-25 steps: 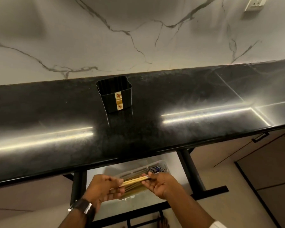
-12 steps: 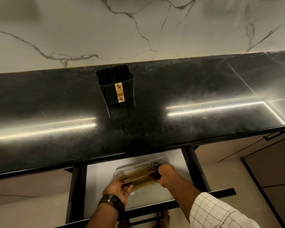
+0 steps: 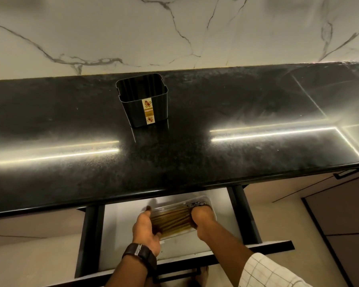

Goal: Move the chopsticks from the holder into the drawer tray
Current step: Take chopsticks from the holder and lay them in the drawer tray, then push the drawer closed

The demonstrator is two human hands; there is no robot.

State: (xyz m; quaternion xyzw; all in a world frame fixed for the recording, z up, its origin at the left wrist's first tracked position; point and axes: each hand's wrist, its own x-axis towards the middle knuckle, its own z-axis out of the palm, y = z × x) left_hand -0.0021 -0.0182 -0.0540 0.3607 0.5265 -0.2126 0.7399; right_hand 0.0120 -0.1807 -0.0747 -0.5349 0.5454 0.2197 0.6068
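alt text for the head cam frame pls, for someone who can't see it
Two bare hands, left and right, press at either end of a bundle of tan wooden chopsticks lying in a clear plastic tray inside an open drawer. Above, a black ribbed square holder stands upright and looks empty on the glossy black countertop against a white marble wall.

Both hands, left [image 3: 146, 226] and right [image 3: 202, 217], sit on the chopsticks [image 3: 171, 221] in the tray [image 3: 212, 212]. Holder [image 3: 143, 102] stands on the tabletop [image 3: 216, 96].
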